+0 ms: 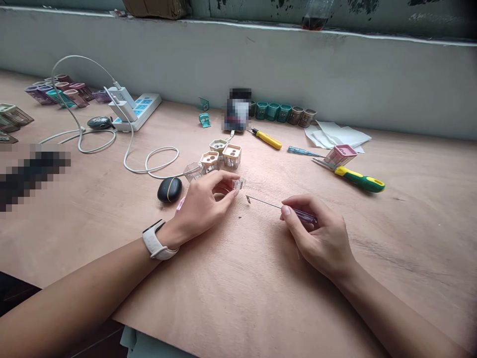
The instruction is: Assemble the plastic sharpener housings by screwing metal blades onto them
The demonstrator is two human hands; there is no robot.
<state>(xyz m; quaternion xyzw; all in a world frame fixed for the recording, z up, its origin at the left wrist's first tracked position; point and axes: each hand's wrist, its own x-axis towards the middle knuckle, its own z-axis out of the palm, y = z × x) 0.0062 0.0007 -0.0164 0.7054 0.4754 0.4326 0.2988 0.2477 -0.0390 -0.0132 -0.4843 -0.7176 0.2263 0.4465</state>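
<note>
My left hand (203,201), with a watch (158,241) on its wrist, pinches a small clear plastic sharpener part (239,184) between thumb and fingertips. In my right hand (322,233) is a screwdriver (303,216) with a translucent purple handle, its thin shaft pointing left. A small metal blade (248,199) appears at the screwdriver's tip, just right of the clear part; whether they touch I cannot tell. A tiny dark piece (240,217) lies below on the table. Beyond my left hand stand several pencil sharpeners, among them a peach-topped one (232,155). Something pink (180,204) is partly hidden by my left wrist.
A black rounded case (169,189) sits left of my left hand. White cables run to a power strip (139,112). A yellow cutter (266,138), a blue-handled tool (303,151), a green-yellow-handled tool (359,179), a pink-rimmed container (341,155) and paper (335,134) lie farther off.
</note>
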